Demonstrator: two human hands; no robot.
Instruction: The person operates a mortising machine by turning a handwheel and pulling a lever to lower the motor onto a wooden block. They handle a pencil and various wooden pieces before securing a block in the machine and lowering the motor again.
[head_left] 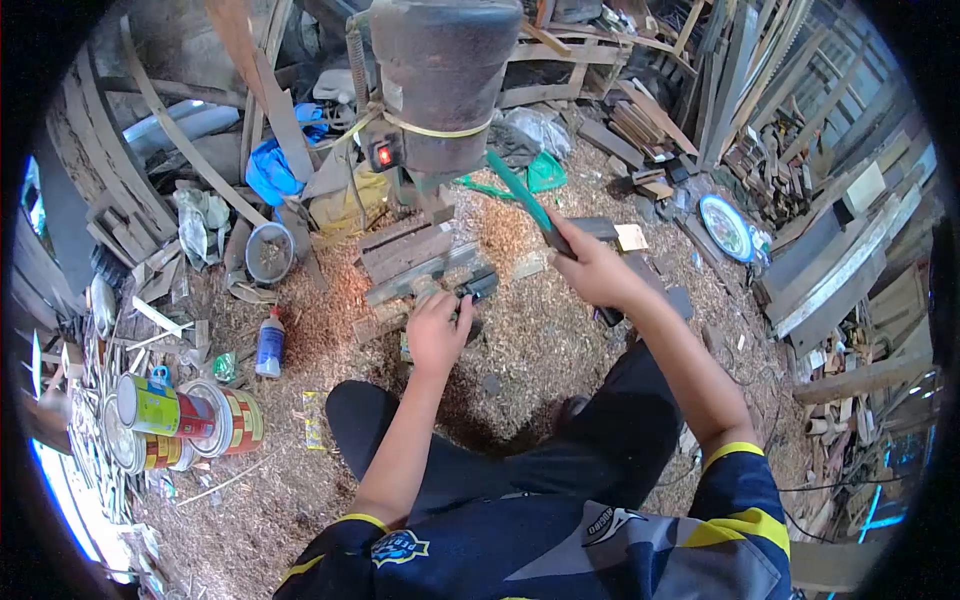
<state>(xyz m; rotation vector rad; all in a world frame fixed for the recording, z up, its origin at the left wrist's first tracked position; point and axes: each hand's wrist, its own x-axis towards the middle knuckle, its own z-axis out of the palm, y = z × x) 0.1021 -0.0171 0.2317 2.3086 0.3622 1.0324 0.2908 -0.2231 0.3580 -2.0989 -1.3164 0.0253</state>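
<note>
A bulky grey-brown machine head (440, 80) with a lit red switch (383, 155) stands before me. A green lever (520, 198) slants down from its right side. My right hand (592, 268) is wrapped round the dark lower end of this lever. Lower down, my left hand (437, 325) rests with bent fingers on a small wooden piece (428, 287), which its fingers partly hide. Right beside that hand is a dark metal clamp-like part (480, 284). Wooden blocks (408, 250) lie just beyond the left hand, under the machine head.
Wood shavings (300, 470) cover the ground. At the left are paint cans (240, 420), a blue-and-white bottle (270, 345) and a grey bucket (270, 252). A blue-rimmed plate (727, 228) and stacked boards (850, 270) stand at the right. Scrap wood lines the back.
</note>
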